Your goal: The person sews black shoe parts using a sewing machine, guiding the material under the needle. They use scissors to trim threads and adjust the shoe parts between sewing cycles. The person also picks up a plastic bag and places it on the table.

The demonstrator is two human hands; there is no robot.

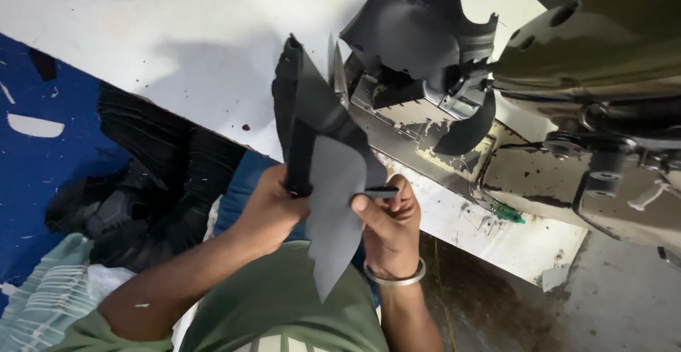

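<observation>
Both hands (333, 213) pinch grey-black cut piece (330, 182) (unlabelled).

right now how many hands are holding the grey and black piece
2: the left hand grips its black edge on the left, and the right hand pinches the grey and black piece on the right. No other hands show.

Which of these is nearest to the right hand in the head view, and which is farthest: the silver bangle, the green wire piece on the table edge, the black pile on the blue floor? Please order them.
From the right hand:
1. Silver bangle, on that hand's own wrist.
2. Green wire piece, at the white table's edge, beside the machine.
3. Black pile, far across, beyond the left hand, on the blue floor.
</observation>
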